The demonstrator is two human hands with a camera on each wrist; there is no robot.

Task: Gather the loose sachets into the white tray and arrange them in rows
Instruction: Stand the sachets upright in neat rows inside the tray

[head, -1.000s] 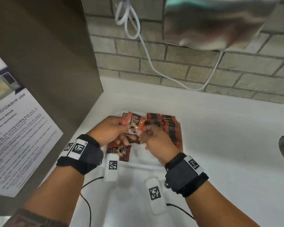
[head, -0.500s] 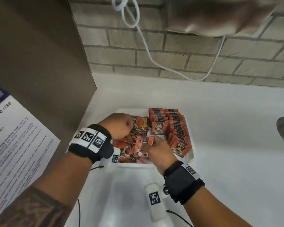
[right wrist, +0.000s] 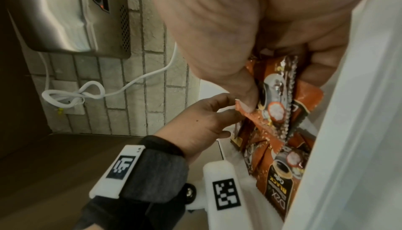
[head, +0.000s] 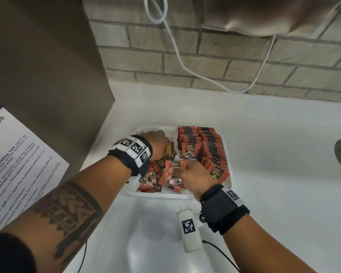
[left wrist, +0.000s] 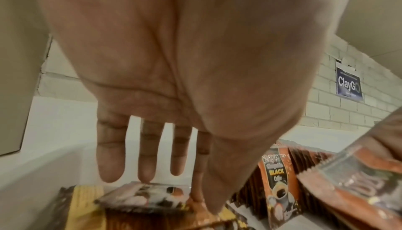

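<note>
Two hands are working inside the white tray. Right hand is pinching a small bunch of sachets, thumb pressing on the glossy orange foil, crimped ends sticking out past the fingers; the bunch is standing roughly upright over the near middle of the tray. Left hand is reaching into the far-left part, fingers straight and slightly spread, holding nothing, fingertips touching a flat shiny sachet lying below them. Loose sachets are lying jumbled at mixed angles between and under both wrists, orange and dark brown, crinkled. Rows of sachets are standing on edge along the right side, packed tight, running from near to far. Tray is sitting on a smooth white counter below a pale brick wall.
</note>
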